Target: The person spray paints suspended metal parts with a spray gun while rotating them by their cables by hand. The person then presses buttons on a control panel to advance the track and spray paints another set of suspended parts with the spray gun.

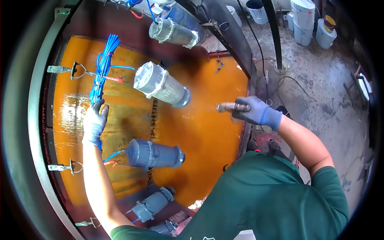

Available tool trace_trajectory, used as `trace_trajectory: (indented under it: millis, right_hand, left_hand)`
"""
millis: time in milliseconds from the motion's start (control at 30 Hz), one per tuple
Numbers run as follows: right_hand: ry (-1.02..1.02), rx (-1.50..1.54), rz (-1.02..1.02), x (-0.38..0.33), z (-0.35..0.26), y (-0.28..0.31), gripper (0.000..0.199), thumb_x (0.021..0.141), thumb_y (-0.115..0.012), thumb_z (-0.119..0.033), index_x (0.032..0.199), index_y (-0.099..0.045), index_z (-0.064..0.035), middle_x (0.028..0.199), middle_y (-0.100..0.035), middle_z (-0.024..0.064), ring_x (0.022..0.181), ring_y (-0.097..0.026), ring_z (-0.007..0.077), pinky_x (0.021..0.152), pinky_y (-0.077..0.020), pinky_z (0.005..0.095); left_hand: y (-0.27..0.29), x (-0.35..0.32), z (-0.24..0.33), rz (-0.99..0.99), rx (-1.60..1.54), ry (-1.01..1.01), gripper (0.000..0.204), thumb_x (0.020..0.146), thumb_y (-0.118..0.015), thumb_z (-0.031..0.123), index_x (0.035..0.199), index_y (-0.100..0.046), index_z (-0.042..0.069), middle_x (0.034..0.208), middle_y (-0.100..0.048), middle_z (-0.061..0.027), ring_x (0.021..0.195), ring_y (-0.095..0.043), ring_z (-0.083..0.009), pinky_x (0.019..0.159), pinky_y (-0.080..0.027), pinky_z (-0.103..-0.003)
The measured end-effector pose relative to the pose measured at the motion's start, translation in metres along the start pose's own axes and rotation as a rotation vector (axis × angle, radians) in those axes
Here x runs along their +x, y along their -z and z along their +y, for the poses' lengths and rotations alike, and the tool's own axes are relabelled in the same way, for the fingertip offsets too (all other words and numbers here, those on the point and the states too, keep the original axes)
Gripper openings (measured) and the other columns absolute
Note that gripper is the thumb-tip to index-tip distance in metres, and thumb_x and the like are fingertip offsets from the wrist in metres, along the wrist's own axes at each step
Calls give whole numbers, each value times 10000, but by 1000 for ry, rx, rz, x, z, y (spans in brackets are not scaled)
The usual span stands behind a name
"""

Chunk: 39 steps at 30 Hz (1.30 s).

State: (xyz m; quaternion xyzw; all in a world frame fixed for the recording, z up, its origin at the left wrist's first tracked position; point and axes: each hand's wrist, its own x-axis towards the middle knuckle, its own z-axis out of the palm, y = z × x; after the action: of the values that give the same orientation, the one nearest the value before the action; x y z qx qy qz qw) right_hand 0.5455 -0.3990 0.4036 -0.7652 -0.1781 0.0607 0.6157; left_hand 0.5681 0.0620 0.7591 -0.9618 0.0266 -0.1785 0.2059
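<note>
My left hand, in a grey-and-blue work glove, grips the lower end of a bundle of blue cable. From the bundle a blue lead runs to a hanging cylinder, pale grey at its near-left end and blue-grey at its tip. My right hand, gloved alike, is closed around a metal spray gun. The gun's nozzle points left toward that cylinder, with a gap between them. A faint haze hangs around the cylinder's tip. Below it hangs a blue-grey cylinder, which neither hand touches.
More cylinders hang at the top and bottom. Hooks hold the line beside a curved metal rail. Behind stands an orange-coated booth wall. Right of a dark frame post, a hose and white buckets occupy the concrete floor.
</note>
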Motion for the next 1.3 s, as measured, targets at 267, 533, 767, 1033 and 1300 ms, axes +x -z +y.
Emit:
trace_trajectory:
  millis: [267,533,767,1033,1300]
  right_hand:
    - [-44,24,43,3,0,4,251,955,-735,-289,995,-683,-46,875,-773,154,861,-774,304,792,-577,418]
    - [0,-5,21,17,-5,5,269,955,-752,-313,1020,-688,-60,877,-778,143,842,-773,323,776,-577,427]
    - [0,-96,9,20,-16,15,284,961,-741,-341,1033,-689,-71,841,-757,143,831,-757,343,787,-574,444]
    - [112,-298,-107,19,-24,21,290,963,-739,-337,1048,-670,-68,909,-744,199,943,-726,414,826,-551,521]
    - [35,-236,-217,14,-34,34,311,945,-727,-376,1009,-687,-75,879,-776,138,928,-755,357,844,-571,481]
  left_hand:
    - [16,33,87,528,-156,-418,408,1020,-714,151,1397,-655,8,1385,-662,-203,1298,-622,-365,1116,-482,-459]
    - [31,47,100,366,-473,-339,445,1160,-498,247,1540,-538,19,1524,-547,-216,1388,-555,-351,1183,-426,-434]
    - [46,22,64,143,-414,-132,508,1145,-472,408,1183,-721,-33,944,-671,-169,815,-605,-257,791,-487,-381]
    - [49,1,9,-52,24,46,388,1075,-602,387,984,-716,27,849,-695,-199,816,-713,-373,748,-541,-474]
    - [29,0,-20,76,136,111,338,1055,-587,348,1200,-760,97,1125,-747,-227,1011,-726,-424,893,-566,-517]
